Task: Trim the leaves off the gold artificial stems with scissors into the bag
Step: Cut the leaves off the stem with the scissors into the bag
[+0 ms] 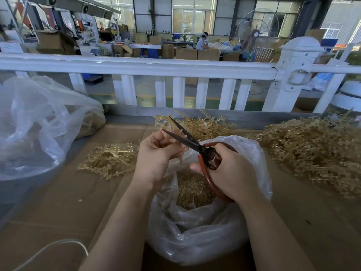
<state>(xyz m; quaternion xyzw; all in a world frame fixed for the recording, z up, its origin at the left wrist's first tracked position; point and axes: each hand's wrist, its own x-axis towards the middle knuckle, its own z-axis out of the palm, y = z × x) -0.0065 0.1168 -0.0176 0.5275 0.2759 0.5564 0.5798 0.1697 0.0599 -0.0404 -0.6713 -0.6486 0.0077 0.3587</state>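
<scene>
My right hand (230, 169) grips the red handles of the scissors (187, 138), whose dark blades are parted and point up and left. My left hand (156, 153) has its fingers curled round a gold stem piece that is mostly hidden, right beside the blades. Both hands hover over the clear plastic bag (195, 231), which stands open on the cardboard and holds cut gold leaves (193, 190). A heap of gold stems (316, 151) lies to the right, a smaller pile of gold stems (195, 124) lies behind the hands, and a flat pile of stems (111, 159) lies to the left.
A big clear plastic bag (39, 124) slumps at the left. The cardboard-covered table (58, 212) ends at a white railing (175, 67) behind. A white cable (58, 245) crosses the near left corner. A person sits far off among cartons (187, 53).
</scene>
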